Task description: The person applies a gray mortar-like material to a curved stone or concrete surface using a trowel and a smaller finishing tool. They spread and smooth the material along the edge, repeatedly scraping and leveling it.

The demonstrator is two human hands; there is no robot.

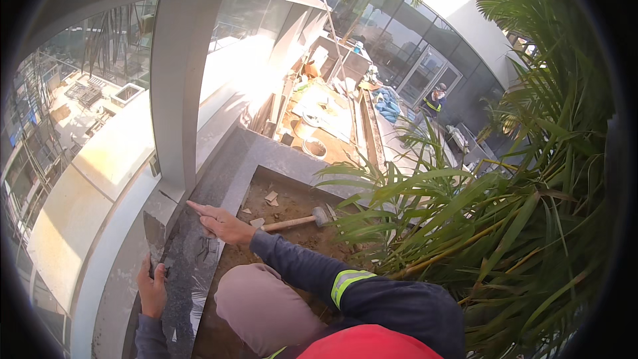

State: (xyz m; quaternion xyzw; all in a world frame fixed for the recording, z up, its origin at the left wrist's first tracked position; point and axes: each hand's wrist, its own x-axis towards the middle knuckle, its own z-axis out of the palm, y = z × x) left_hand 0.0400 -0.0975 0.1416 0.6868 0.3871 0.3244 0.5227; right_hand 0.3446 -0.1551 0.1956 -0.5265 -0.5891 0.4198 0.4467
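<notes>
Green foliage (518, 219) occupies the right side. Beyond, a bucket (314, 149) stands; blue items (385, 104), apparently sacks, lie heaped near a glazed door (430, 74).

on the left, the upright grey column (183, 93) bars us from swinging a hand outward, and the trowel (154, 231) in our left hand (153, 287) takes up the strip near its foot. along the stone ledge (222, 166) our right hand (222, 224) could pass to the far side, then turn right over the far rim (296, 163). above the soil (266, 183) we have room too, though the mallet (292, 224) lies across it, with broken pieces (271, 197) beside. leaves (432, 206) crowd our right, and our bent knee (266, 306) blocks the near side.
</notes>
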